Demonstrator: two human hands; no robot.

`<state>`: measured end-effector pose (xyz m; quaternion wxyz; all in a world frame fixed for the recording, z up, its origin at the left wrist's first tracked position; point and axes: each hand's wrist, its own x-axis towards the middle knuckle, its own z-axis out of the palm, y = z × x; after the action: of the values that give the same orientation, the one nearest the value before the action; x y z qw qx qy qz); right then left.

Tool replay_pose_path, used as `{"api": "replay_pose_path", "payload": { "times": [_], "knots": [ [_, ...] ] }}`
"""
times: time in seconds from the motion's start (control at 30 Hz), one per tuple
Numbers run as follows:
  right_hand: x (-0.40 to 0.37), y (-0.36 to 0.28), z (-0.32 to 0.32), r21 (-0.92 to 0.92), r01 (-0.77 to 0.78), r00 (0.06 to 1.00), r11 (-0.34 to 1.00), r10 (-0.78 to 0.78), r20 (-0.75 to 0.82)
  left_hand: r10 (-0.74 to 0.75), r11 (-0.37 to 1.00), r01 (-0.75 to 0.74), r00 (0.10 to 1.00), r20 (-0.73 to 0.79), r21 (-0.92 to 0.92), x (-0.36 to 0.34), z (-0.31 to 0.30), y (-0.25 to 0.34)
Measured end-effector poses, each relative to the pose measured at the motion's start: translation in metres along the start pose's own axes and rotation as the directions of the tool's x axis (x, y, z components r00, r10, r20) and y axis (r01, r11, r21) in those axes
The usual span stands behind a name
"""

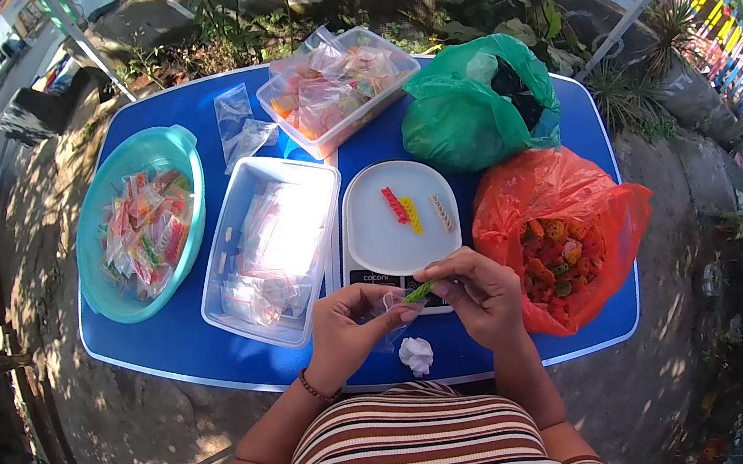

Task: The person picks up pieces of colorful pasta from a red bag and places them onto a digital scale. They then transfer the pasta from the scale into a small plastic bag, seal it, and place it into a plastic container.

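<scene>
My left hand (356, 330) pinches a small clear plastic bag (391, 313) in front of the scale. Between the fingers of my right hand (479, 296) is a green twisted piece (420, 292), its left end at the mouth of the bag. Just beyond both hands, the white plate of the scale (405, 251) holds a red piece (394, 205), a yellow piece (412, 215) and a pale twisted piece (442, 213). A crumpled white tissue (416, 356) lies on the table below my hands.
On the blue table (188, 355) are a teal basin (92, 274) of filled packets, a white tray (209, 304) of clear bags, a plastic box (409, 68) of packets, a green bag (447, 129) and an orange-red bag (615, 224) of colourful pieces. Loose clear bags (237, 122) lie at the back.
</scene>
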<state>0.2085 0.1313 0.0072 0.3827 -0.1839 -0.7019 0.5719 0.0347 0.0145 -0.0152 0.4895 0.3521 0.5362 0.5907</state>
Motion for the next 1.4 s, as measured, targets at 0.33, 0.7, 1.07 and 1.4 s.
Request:
{"api": "replay_pose_path", "payload": {
  "times": [0.33, 0.7, 1.07, 1.4],
  "knots": [
    [-0.001, -0.005, 0.0, -0.451, 0.188, 0.981, 0.873, -0.141, 0.135, -0.078, 0.997, 0.078, 0.997, 0.02, 0.023, -0.005, 0.006, 0.0],
    [0.036, 0.064, 0.012, -0.833, -0.025, 0.984, 0.553, -0.134, -0.119, -0.055, 0.97, 0.039, 0.996, -0.064, -0.239, -0.004, 0.006, -0.006],
    [0.006, 0.014, -0.009, -0.113, -0.021, 0.998, 0.993, 0.014, -0.067, -0.034, 0.993, 0.029, 0.999, -0.043, -0.117, -0.002, -0.004, -0.013],
    [0.005, 0.008, -0.003, -0.294, -0.007, 0.989, 0.956, 0.051, 0.141, -0.061, 0.995, 0.054, 0.994, 0.086, 0.079, -0.002, -0.004, -0.004]
  ]
}}
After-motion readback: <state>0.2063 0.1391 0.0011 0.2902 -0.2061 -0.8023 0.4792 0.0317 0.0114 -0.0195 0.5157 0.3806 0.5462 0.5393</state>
